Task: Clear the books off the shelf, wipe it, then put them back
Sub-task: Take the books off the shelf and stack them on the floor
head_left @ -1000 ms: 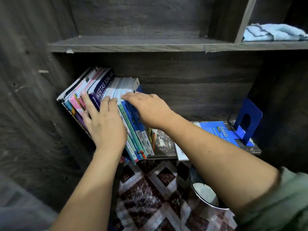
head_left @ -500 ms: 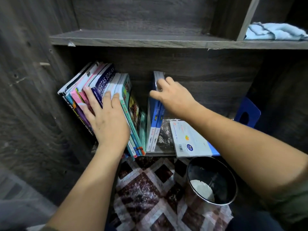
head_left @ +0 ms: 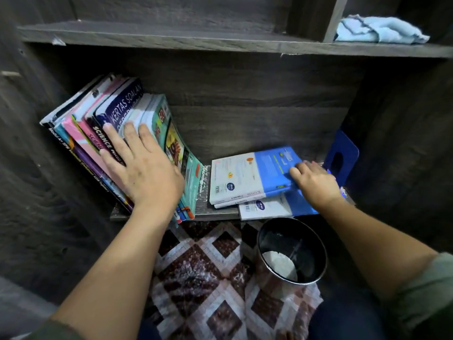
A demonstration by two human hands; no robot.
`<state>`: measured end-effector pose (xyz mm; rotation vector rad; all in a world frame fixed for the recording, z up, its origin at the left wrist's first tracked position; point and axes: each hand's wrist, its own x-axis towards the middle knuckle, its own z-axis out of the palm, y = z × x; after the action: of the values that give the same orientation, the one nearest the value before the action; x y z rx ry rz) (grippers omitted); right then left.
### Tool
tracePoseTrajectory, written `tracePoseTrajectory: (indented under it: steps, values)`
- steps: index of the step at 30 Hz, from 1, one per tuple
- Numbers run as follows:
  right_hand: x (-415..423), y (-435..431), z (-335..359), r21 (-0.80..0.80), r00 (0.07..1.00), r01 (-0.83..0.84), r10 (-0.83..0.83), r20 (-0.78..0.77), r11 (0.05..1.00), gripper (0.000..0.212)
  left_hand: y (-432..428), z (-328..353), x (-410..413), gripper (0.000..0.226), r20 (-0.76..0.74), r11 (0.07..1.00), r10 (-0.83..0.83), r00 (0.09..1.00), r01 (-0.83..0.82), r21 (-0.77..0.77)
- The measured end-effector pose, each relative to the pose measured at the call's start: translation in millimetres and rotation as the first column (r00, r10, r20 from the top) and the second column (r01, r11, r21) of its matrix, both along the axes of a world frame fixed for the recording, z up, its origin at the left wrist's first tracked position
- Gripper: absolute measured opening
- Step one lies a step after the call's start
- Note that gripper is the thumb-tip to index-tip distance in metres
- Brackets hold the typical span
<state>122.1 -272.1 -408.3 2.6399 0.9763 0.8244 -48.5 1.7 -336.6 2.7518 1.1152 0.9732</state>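
Our left hand (head_left: 144, 168) presses flat against the leaning books (head_left: 103, 133), while our nearer right hand (head_left: 312, 180) grips the flat-lying stack (head_left: 247, 177), spines toward us.

Home study corner, dark wooden bookshelf (head_left: 220, 42), school workbooks (head_left: 103, 133), patterned floor mat (head_left: 210, 278)

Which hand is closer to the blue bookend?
Right. The right hand lies on the flat books just beside the blue bookend; the left hand presses the leaning books far across.
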Motion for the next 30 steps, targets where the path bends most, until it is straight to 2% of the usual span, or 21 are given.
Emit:
tracePoseTrajectory:
  steps: [2,3,5,7,9,11,15,17,21,26,30]
  values:
    - [3.5,-8.0,-16.7,-0.044,0.99,0.079,-0.084,-0.118,0.996,0.037,-4.0,-2.8,2.4,0.092,0.016,0.999,-0.02,1.0,0.02,0.027]
    - [4.8,-5.8,-19.9,-0.093,0.986,0.096,-0.108,-0.125,0.991,0.043,-6.6,-4.8,3.8,0.091,0.014,0.998,-0.045,0.999,0.044,0.048]
    - [-0.7,1.4,-16.6,-0.219,0.955,0.194,-0.235,-0.181,0.956,0.043,-11.4,-9.1,6.4,0.092,-0.018,0.994,-0.083,0.996,0.084,0.072]
    - [-7.5,9.5,-23.2,-0.315,0.879,0.332,-0.412,-0.239,0.889,0.037,-13.3,-9.5,8.3,0.096,-0.044,0.995,-0.078,0.996,0.081,0.062]
    - [-16.8,21.8,-22.1,-0.395,0.794,0.415,-0.539,-0.283,0.819,0.043,-14.2,-6.9,9.6,0.097,-0.061,0.997,-0.063,0.996,0.065,0.039]
    - [-26.3,36.3,-22.1,-0.378,0.811,0.339,-0.471,-0.348,0.862,0.049,-15.1,-4.6,10.8,0.096,-0.069,0.998,-0.059,0.996,0.061,0.03]
    - [-39.7,58.7,-29.9,-0.227,0.85,0.037,-0.15,-0.505,0.973,0.07,-16.1,-4.0,11.8,0.095,-0.08,0.998,-0.061,0.995,0.062,0.008]
    - [-40.3,65.0,-36.4,-0.193,0.862,-0.051,-0.054,-0.504,0.98,0.082,-14.6,-5.3,11.4,0.095,-0.089,0.998,-0.063,0.994,0.064,0.005]
    - [-38.2,81.6,-41.6,-0.265,0.889,-0.164,0.026,-0.456,0.95,0.101,-11.2,-7.4,10.0,0.094,-0.095,0.997,-0.077,0.992,0.08,0.021]
    - [-42.5,114.8,-45.5,-0.295,0.894,-0.276,0.132,-0.427,0.915,0.095,-8.0,-11.2,8.1,0.088,-0.094,0.994,-0.09,0.992,0.096,0.059]
    - [-46.2,134.3,-42.7,-0.356,0.889,-0.257,0.075,-0.451,0.898,0.071,-6.8,-12.1,6.2,0.092,-0.121,0.992,-0.092,0.988,0.102,0.078]
